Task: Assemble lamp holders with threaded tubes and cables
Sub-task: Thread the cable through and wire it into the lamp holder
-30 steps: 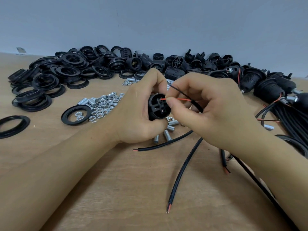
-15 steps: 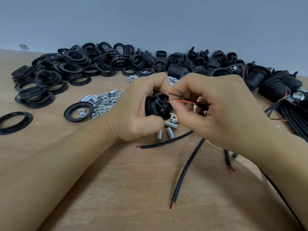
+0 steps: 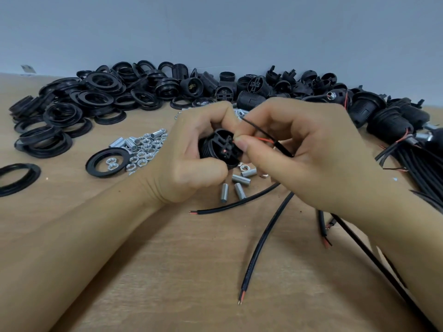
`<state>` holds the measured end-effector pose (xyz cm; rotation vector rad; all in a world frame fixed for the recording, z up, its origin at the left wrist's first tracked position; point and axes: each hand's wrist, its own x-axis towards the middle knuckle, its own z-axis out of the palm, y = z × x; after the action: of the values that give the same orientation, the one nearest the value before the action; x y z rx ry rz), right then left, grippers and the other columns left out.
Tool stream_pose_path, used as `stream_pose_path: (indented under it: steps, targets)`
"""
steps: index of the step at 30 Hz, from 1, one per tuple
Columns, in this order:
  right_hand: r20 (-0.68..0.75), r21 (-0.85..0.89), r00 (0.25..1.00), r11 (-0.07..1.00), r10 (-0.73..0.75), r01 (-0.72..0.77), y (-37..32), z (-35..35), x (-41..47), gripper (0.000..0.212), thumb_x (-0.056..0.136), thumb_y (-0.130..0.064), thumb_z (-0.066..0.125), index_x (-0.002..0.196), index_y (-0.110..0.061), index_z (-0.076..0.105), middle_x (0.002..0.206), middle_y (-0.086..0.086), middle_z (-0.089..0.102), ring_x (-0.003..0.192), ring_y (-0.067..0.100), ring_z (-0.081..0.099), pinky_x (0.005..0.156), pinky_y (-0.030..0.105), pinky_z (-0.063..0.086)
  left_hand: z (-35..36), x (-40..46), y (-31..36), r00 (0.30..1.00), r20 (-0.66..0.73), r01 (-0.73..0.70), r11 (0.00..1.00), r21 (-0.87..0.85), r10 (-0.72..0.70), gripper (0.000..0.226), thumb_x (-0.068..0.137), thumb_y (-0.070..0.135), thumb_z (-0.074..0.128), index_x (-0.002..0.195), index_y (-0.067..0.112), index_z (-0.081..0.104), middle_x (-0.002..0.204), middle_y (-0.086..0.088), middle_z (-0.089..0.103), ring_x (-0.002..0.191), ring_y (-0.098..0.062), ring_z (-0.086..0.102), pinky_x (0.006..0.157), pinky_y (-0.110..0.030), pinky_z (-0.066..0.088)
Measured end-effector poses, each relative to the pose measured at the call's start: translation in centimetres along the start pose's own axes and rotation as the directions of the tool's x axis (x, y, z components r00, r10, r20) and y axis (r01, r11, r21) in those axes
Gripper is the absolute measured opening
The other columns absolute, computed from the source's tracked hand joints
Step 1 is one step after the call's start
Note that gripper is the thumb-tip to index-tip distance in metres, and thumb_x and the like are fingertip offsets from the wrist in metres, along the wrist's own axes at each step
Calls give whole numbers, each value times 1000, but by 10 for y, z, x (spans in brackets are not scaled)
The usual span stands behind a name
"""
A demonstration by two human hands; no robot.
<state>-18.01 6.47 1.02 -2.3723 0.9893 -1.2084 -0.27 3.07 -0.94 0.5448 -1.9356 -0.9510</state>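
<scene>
We judge the work to be well under way but far from done: a group of finished holders with cables (image 3: 393, 121) lies at the right edge of the surface (image 3: 167, 271), while a big pile of loose rings (image 3: 72, 109) and holder parts (image 3: 251, 85) waits along the wall, and nuts (image 3: 143, 152) and threaded tubes (image 3: 236, 188) lie scattered in front of us. Right now we are wiring one piece. Our left hand (image 3: 191, 159) is curled round a black lamp holder (image 3: 220, 149), held just above the surface with its terminal end turned toward our right hand (image 3: 299, 152). That hand pinches the red wire (image 3: 261, 139) of a cable (image 3: 282, 149) between thumb and forefinger, the wire's tip right at the holder's terminal slot; the black wire (image 3: 254, 125) sticks up free. Whether the red wire is already seated we cannot tell. The black wire, a tube and a nut appear still to come for this holder.
</scene>
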Motion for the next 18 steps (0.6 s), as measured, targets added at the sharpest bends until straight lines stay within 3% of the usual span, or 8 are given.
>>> stream_pose_path:
  steps: [2, 4, 7, 10, 13, 15, 18]
  targets:
    - [-28, 15, 1000, 1000, 9, -8, 0, -1, 1, 2, 88, -13, 66, 89, -13, 68, 73, -6, 66, 63, 16, 63, 56, 24, 51, -6, -1, -2, 1000, -30, 9, 1000, -11, -9, 40, 46, 17, 54, 83, 3, 57, 63, -15, 50, 53, -26, 43, 51, -26, 31]
    - [-28, -6, 1000, 1000, 9, -9, 1, -2, 1, 4, 87, -12, 67, 90, -15, 68, 73, -10, 65, 64, 16, 63, 54, 14, 45, -9, -1, -2, 999, -41, -15, 998, 57, 17, 46, 45, 12, 56, 89, 1, 62, 68, -24, 53, 58, -36, 47, 51, -34, 34]
    - [-16, -22, 1000, 1000, 11, -11, 3, 1, 1, 5, 87, -11, 68, 91, -15, 67, 75, -14, 62, 64, 14, 62, 56, 8, 41, -10, 1, -7, 999, -18, -37, 990, 138, 40, 43, 49, 0, 57, 91, -1, 59, 73, -21, 54, 62, -33, 47, 54, -34, 34]
    - [-36, 16, 999, 1000, 19, -18, 3, 0, 1, 6, 91, -16, 64, 96, -21, 64, 80, -18, 60, 65, 16, 61, 53, 14, 42, -9, 1, -12, 999, -31, -8, 1000, 25, 9, 48, 51, -12, 49, 97, 2, 53, 78, -6, 57, 61, -15, 52, 58, -25, 41]
    - [-63, -7, 997, 999, -34, 34, 3, -2, 2, 11, 94, -13, 60, 98, -21, 66, 92, -16, 59, 76, 12, 62, 62, 20, 50, -9, 1, -14, 999, -40, 5, 999, -34, -7, 51, 51, -14, 48, 99, 4, 47, 75, -4, 58, 55, -18, 56, 54, -25, 41]
    - [-84, -68, 994, 996, -64, 58, 4, -2, 2, 15, 94, -11, 61, 103, -15, 73, 100, -3, 58, 82, 10, 59, 67, 21, 50, -10, 0, -14, 999, -53, 7, 997, -77, -11, 53, 53, -15, 46, 102, 4, 40, 73, -5, 58, 52, -20, 55, 52, -25, 40]
    - [-98, -109, 992, 992, -80, 69, 3, -3, 2, 22, 93, -10, 61, 112, -15, 72, 94, 2, 58, 77, 13, 57, 63, 29, 50, -10, 0, -13, 997, -72, -5, 997, -79, -1, 51, 53, -15, 46, 100, 6, 39, 73, -12, 57, 53, -21, 55, 51, -26, 41]
